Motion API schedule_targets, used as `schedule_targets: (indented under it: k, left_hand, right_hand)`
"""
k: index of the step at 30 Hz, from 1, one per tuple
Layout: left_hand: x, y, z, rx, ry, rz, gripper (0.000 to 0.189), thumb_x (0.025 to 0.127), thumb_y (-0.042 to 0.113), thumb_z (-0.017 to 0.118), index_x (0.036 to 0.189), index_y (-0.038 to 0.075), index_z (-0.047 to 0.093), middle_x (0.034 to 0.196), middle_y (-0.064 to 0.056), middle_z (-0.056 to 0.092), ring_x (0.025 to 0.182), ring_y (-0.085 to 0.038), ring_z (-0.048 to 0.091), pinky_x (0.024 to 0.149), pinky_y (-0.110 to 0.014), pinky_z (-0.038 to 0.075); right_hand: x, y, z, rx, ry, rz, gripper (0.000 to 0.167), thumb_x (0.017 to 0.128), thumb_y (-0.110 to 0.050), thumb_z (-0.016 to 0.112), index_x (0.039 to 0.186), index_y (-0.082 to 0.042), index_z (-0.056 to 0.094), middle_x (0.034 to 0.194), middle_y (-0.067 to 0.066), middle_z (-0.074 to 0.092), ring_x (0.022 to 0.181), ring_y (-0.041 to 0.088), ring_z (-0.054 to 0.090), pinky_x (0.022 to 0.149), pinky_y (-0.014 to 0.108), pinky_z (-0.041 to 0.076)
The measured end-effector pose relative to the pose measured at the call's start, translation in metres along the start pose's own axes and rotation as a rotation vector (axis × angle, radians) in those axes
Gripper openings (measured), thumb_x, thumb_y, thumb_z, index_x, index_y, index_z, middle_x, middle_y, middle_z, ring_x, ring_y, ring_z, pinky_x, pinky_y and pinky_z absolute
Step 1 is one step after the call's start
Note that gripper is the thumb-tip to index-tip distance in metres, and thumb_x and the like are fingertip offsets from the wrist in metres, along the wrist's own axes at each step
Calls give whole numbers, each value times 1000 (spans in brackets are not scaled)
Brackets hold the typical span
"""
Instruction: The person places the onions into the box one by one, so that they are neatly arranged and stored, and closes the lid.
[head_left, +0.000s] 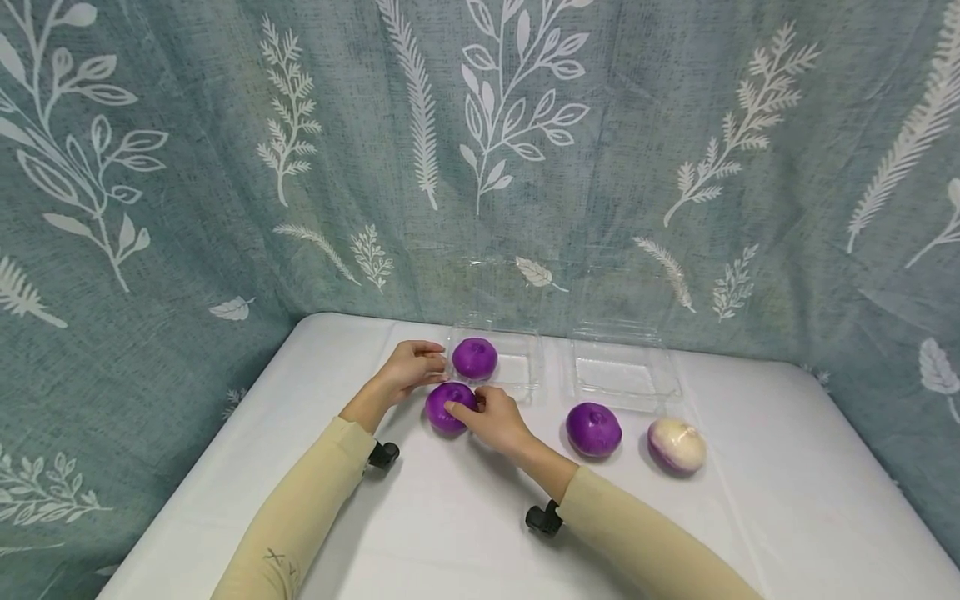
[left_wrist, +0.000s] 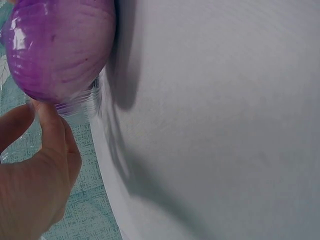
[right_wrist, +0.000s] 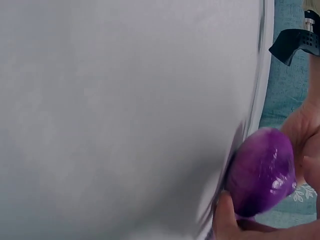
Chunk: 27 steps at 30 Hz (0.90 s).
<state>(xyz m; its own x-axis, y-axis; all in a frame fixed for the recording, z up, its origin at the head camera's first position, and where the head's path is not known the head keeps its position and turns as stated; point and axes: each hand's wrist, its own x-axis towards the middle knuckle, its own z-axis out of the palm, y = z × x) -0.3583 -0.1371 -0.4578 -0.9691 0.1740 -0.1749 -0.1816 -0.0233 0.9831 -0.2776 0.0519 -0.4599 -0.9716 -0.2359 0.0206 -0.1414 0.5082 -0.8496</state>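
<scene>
My right hand (head_left: 501, 418) grips a glossy purple turnip (head_left: 441, 423) just in front of the left clear plastic box (head_left: 516, 367), thumb across its top. That turnip also shows in the right wrist view, between thumb and fingers. A second purple turnip (head_left: 475, 357) sits in the left part of this box. At the box's left side, my left hand (head_left: 411, 365) pinches the clear wall between thumb and fingertips. In the left wrist view, a turnip (left_wrist: 62, 50) with a paler underside appears above the left hand (left_wrist: 37, 175).
To the right stands another clear plastic box (head_left: 615, 375) holding nothing. In front of it lie a purple turnip (head_left: 593, 430) and a turnip with its cream side up (head_left: 677, 446). A leaf-patterned curtain (head_left: 480, 250) hangs behind the white table (head_left: 450, 533).
</scene>
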Motion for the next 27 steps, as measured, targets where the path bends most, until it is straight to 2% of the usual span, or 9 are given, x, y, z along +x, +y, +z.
schedule_targets:
  k: [4, 9, 12, 16, 22, 27]
  left_hand:
    - [0, 1, 1, 5, 1, 4, 43, 100, -8, 56, 141, -15, 48, 103, -12, 55, 99, -27, 64, 90, -32, 64]
    - [0, 1, 1, 5, 0, 6, 43, 99, -9, 55, 141, -15, 48, 103, -12, 55, 98, -26, 63, 89, -31, 64]
    - [-1, 2, 1, 7, -1, 0, 43, 99, -8, 56, 141, -15, 48, 104, -12, 54, 97, -24, 63, 89, -31, 64]
    - [-2, 3, 0, 5, -3, -10, 44, 100, -7, 56, 142, -14, 47, 106, -12, 54, 94, -22, 64, 89, -31, 64]
    - [-2, 3, -1, 6, -7, -14, 45, 100, -6, 56, 143, -15, 46, 106, -13, 55, 97, -25, 65, 90, -32, 64]
    - [-2, 3, 0, 9, -3, -15, 45, 100, -7, 56, 143, -14, 46, 105, -13, 55, 98, -26, 65, 89, -32, 64]
  right_hand:
    - [3, 0, 5, -12, 42, 14, 44, 93, -40, 74, 104, 3, 70, 93, 11, 73, 82, 17, 65, 74, 32, 61]
    - [5, -2, 10, -6, 63, 44, 50, 94, -37, 74, 118, 6, 68, 112, 19, 72, 104, 28, 70, 93, 42, 62]
    - [5, -2, 11, 12, 53, 56, 51, 94, -35, 74, 123, 7, 66, 119, 21, 70, 111, 31, 68, 98, 43, 60]
    - [4, -3, 10, 25, 37, 47, 52, 94, -33, 75, 125, 8, 64, 120, 21, 69, 112, 31, 67, 98, 44, 60]
    - [-1, -2, 8, 19, 9, 34, 51, 93, -34, 77, 123, 5, 64, 117, 18, 70, 106, 27, 67, 92, 40, 62]
    - [-6, -1, 6, -10, 2, -10, 50, 92, -34, 78, 122, 4, 64, 115, 17, 70, 105, 26, 68, 90, 40, 62]
